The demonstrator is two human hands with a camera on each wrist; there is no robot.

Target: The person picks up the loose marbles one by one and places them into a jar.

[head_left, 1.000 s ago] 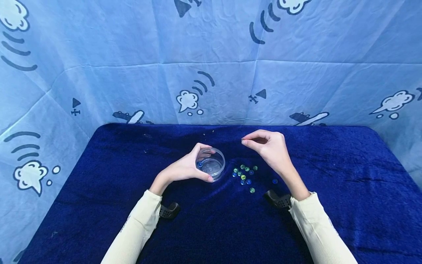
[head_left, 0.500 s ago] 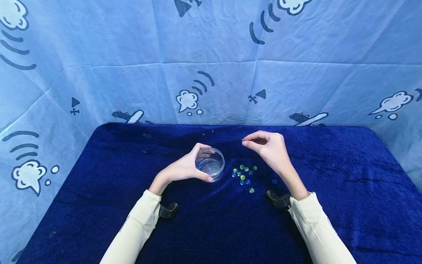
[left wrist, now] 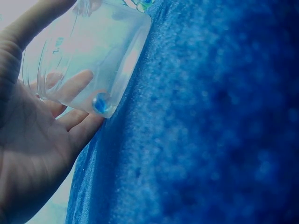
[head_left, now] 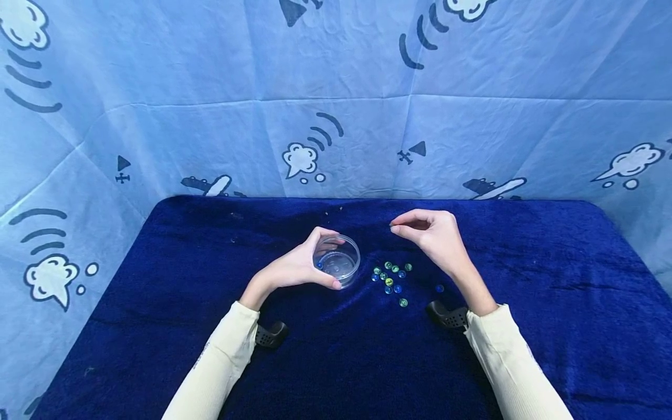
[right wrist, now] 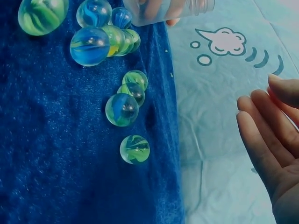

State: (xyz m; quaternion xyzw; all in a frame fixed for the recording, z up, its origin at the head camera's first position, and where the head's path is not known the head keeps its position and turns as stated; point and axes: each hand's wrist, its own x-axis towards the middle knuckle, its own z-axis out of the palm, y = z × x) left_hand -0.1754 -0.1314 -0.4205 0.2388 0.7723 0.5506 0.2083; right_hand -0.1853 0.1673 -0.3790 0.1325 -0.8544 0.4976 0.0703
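Two bare hands are over a bench (head_left: 336, 373) covered in dark blue plush cloth (left wrist: 215, 140). Left hand (head_left: 294, 263) curls round a clear plastic jar (head_left: 338, 265), thumb on the near side and fingers on the far side; the jar is upright, its mouth facing up, and one blue marble (left wrist: 100, 103) sits inside it, low against the wall by the fingers. Right hand (head_left: 433, 236) is raised beyond the loose marbles, its thumb and forefinger brought together at the tips; I cannot tell whether anything is pinched between them. Just to the right of the jar lies a loose cluster of blue and green marbles (head_left: 383, 276), with a yellow marble (head_left: 389, 281) among them. A green marble (head_left: 403, 303) lies nearer the person, and a blue one (head_left: 439, 288) sits apart, near the right wrist. Behind the bench hangs a light blue backdrop (head_left: 210, 140) printed with clouds and planes.
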